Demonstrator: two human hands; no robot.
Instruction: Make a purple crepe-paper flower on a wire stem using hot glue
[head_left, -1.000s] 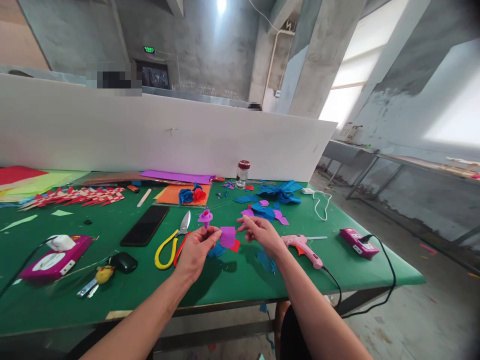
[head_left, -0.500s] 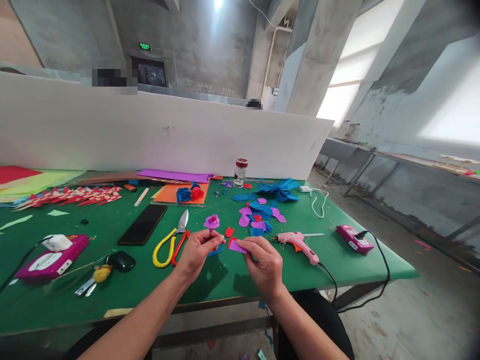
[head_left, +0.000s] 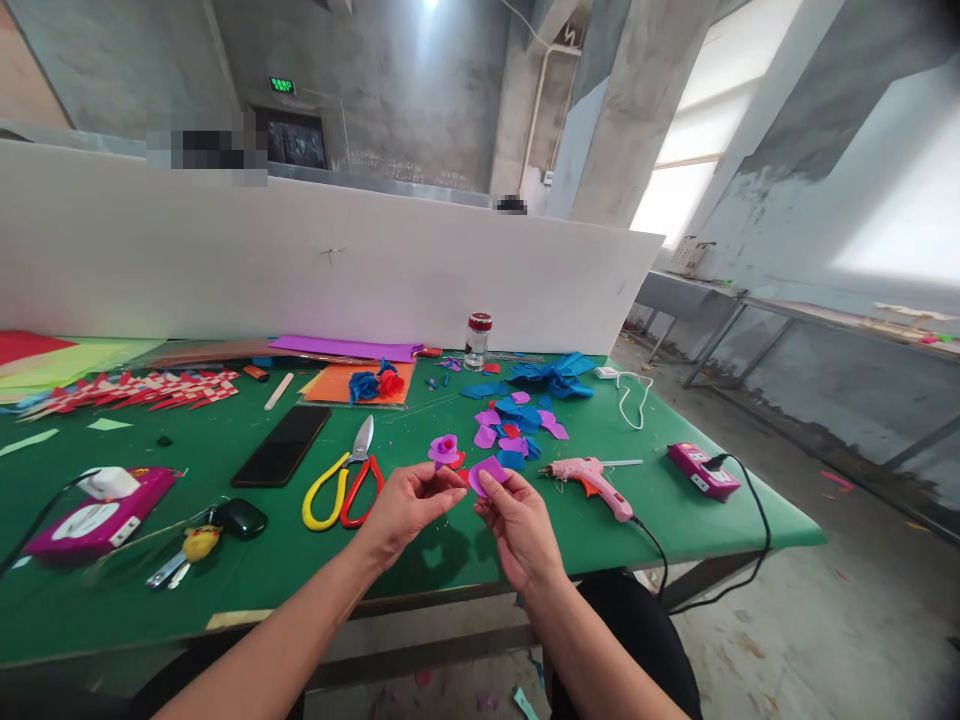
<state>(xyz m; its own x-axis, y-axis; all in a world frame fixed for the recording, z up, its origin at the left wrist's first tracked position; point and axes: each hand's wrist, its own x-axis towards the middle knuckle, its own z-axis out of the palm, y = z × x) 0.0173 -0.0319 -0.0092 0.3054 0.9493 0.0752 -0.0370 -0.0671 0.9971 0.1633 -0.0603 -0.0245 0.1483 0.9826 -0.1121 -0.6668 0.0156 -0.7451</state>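
Note:
Pinched in my left hand (head_left: 411, 508) is a small purple paper flower (head_left: 444, 449) with a reddish centre, its bloom standing above my fingertips. My right hand (head_left: 516, 520) grips a purple paper petal (head_left: 487, 475) between thumb and fingers, close to the flower but apart from it. Behind my fingertips lie red paper petals (head_left: 462, 474), partly covered. Scissors (head_left: 360, 462) with one yellow and one red handle lie left of my left hand. A pink glue gun (head_left: 592, 478) rests to the right of my right hand.
Purple, red and blue paper petals (head_left: 517, 425) lie beyond my hands. A lidded glass jar (head_left: 478, 342) stands near the white board (head_left: 337, 250). A phone (head_left: 283, 445), keys with a black fob (head_left: 240, 518) and a power strip (head_left: 105, 520) are leftward; another power strip (head_left: 703, 470) sits right.
My right hand has lifted and turned, showing the purple petal broad side on. The flower in my left hand has shifted right, nearer to the petal. The view has moved slightly.

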